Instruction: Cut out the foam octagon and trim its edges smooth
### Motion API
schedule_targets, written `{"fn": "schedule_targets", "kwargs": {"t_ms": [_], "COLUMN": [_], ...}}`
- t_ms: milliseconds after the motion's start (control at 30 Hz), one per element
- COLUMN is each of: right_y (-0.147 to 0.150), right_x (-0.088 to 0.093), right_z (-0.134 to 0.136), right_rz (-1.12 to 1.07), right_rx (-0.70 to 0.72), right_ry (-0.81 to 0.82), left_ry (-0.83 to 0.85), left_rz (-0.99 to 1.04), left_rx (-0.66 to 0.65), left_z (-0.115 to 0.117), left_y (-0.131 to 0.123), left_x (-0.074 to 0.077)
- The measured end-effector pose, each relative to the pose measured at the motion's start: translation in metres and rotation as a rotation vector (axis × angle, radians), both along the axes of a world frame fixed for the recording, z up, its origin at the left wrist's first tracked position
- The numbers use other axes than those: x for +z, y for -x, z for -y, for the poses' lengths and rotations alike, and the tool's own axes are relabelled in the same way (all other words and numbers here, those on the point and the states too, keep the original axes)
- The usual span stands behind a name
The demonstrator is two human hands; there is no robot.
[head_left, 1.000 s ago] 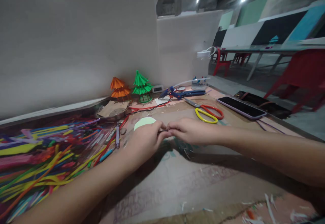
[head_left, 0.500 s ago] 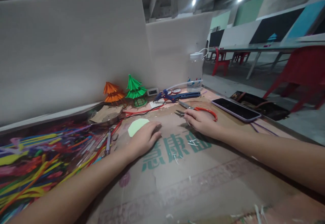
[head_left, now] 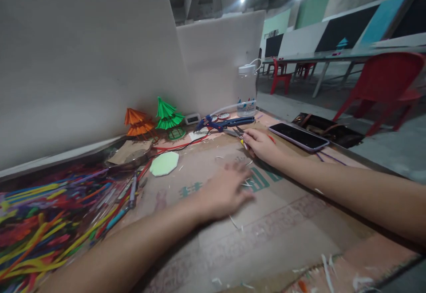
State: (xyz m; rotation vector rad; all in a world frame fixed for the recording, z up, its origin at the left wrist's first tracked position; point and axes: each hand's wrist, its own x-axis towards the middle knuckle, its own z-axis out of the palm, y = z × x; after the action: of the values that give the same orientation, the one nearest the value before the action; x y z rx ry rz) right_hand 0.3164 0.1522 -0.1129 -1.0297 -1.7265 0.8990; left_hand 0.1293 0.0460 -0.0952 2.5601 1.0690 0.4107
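Observation:
My left hand (head_left: pixel 226 191) is over the printed cardboard (head_left: pixel 206 248), blurred by motion, its fingers apart and nothing held. Small white scraps (head_left: pixel 246 183) lie beside its fingertips. Left of it, a pale green octagonal piece (head_left: pixel 164 163) rests flat. My right hand (head_left: pixel 261 144) is closed around scissors (head_left: pixel 240 130) with pointed dark tips; a bit of yellow and red shows by the fingers, and the grip hides the rest. An orange-red handle (head_left: pixel 272 138) shows behind that hand; which tool it belongs to is unclear.
Colourful pipe cleaners (head_left: pixel 36 226) fill the left side. Orange (head_left: pixel 138 122) and green (head_left: pixel 168 115) trees, a glue gun (head_left: pixel 211 123), pliers-like blue handles (head_left: pixel 241 121) and a bottle (head_left: pixel 246 91) stand or lie at the back. A phone (head_left: pixel 298 137) lies right, near a dark bag (head_left: pixel 329 129).
My left hand has left the pale green piece and moved right across the cardboard. The scissors in my right hand have turned, tips pointing more away. The view has shifted slightly right.

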Motion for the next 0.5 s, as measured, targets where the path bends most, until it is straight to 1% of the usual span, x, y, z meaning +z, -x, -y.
{"fn": "schedule_targets", "kwargs": {"t_ms": [33,67,100,133,167,200,233,300,333,367,400,433,467,500], "right_y": [0.000,0.000,0.000,0.000,0.000,0.000,0.001,0.001,0.001,0.001,0.001,0.000,0.000,-0.001], "right_x": [0.000,-0.001,-0.001,-0.002,-0.002,-0.003,-0.003,-0.002,-0.001,0.000,0.000,0.001,0.001,0.002], "right_z": [0.000,0.000,0.000,-0.001,-0.002,-0.002,-0.002,-0.003,-0.002,-0.002,-0.002,-0.002,-0.001,-0.001], "right_rz": [-0.006,-0.013,-0.021,-0.028,-0.037,-0.048,-0.059,-0.081,-0.089,-0.094,-0.096,-0.095,-0.094,-0.093], "right_rx": [-0.002,-0.005,-0.007,-0.007,-0.005,-0.004,-0.005,-0.014,-0.019,-0.023,-0.025,-0.025,-0.025,-0.025], "right_ry": [0.001,0.003,0.003,0.002,0.000,-0.004,-0.007,-0.016,-0.018,-0.018,-0.017,-0.014,-0.009,-0.004], "left_ry": [0.105,0.220,0.282,0.277,0.225,0.098,-0.036,-0.095,-0.097,-0.085,-0.071,-0.056,-0.032,0.054], "left_rz": [0.030,0.035,0.084,0.152,0.178,0.178,0.115,0.039,0.005,-0.017,-0.034,-0.044,-0.040,-0.002], "left_rx": [-0.242,-0.424,-0.437,-0.344,-0.199,0.013,0.188,0.328,0.393,0.416,0.406,0.362,0.246,-0.023], "left_z": [0.015,0.025,0.029,0.026,0.016,0.001,-0.017,-0.054,-0.066,-0.071,-0.069,-0.060,-0.044,-0.024], "left_y": [-0.012,-0.020,-0.023,-0.022,-0.017,-0.011,-0.003,0.008,0.009,0.007,0.000,-0.009,-0.021,-0.034], "left_x": [0.006,0.013,0.018,0.022,0.024,0.024,0.022,0.013,0.009,0.004,0.001,-0.002,-0.002,0.000]}}
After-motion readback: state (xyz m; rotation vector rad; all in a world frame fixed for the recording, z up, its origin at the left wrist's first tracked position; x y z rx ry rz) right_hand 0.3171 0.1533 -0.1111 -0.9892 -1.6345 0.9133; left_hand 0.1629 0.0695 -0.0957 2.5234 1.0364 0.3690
